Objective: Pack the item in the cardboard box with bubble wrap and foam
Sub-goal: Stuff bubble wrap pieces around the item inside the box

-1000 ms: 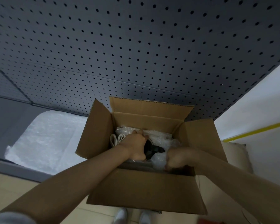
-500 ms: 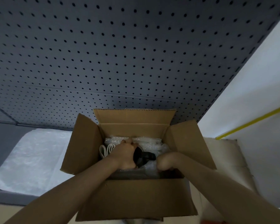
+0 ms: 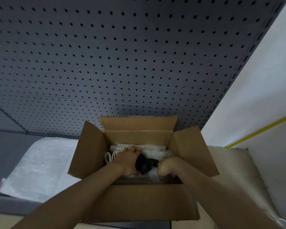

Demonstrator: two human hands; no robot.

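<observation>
No text, label, brand, number or sign can be read anywhere; the brown cardboard box (image 3: 139, 202) and the dark grey perforated panel (image 3: 122, 55) bear no print

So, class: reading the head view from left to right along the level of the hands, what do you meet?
Bubble wrap sheet → box's left flap → white cord loops → left hand → black item → right hand → box's right flap.

Dim, bluish light; the open brown cardboard box (image 3: 139, 202) interior sits in shadow, wide-angle bending curves the edges, forearms at six o'clock blur softly.
</observation>
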